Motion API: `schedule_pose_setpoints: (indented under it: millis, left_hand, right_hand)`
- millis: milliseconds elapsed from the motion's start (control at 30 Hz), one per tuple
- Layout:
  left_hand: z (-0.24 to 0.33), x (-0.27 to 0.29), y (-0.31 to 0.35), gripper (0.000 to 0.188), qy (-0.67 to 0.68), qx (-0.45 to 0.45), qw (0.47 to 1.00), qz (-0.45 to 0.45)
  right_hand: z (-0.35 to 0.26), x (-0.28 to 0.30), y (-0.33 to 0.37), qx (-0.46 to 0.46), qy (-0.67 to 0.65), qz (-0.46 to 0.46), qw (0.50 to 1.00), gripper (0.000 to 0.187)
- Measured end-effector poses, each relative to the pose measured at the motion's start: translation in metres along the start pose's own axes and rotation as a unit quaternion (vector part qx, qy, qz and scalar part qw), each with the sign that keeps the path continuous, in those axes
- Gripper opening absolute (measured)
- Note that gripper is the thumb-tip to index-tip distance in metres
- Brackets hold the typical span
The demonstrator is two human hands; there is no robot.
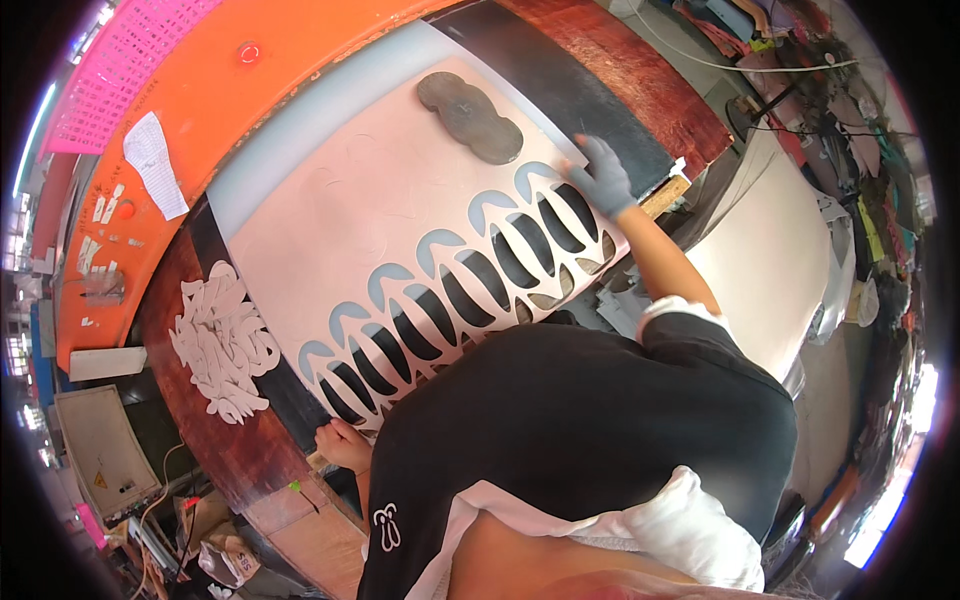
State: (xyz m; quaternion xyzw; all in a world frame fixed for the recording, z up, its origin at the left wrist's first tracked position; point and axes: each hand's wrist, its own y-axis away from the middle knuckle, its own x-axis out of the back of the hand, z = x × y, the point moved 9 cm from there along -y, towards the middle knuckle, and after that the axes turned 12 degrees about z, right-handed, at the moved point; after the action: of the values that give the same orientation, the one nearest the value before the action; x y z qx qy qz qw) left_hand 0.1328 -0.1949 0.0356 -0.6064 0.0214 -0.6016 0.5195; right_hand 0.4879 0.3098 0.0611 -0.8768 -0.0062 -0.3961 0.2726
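A pale pink sheet point(320, 200) lies across a light blue-grey and black board, with rows of curved cut-out openings along its near side. My left hand point(343, 445), bare and with curled fingers, grips the sheet's near left corner. At the right edge, my right hand point(605, 178) wears a grey glove with bare fingertips. Its fingers are stretched and apart, touching the sheet's margin. A dark grey, wavy-outlined block point(470, 118), which looks like a cutting die, rests on the sheet's far right part, left of my right hand.
A pile of pale cut pieces point(225, 340) sits left of the sheet on the reddish-brown table point(200, 440). An orange machine arm point(250, 110) with a red button spans the far left, carrying a pink perforated basket point(120, 70). Large pale sheets point(770, 250) lie at the right.
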Motion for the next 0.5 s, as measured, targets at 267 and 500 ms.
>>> schedule_pose_setpoints:
  millis: [267, 500]
  left_hand:
    - [0.016, 0.001, -0.007, 0.033, -0.018, -0.004, 0.999, 0.031]
    - [0.014, -0.029, -0.038, 0.031, -0.007, -0.003, 0.998, 0.064]
  right_hand:
    - [0.038, 0.057, 0.043, -0.02, -0.02, 0.107, 0.994, 0.021]
    - [0.032, 0.043, -0.006, -0.019, -0.03, 0.167, 0.985, 0.021]
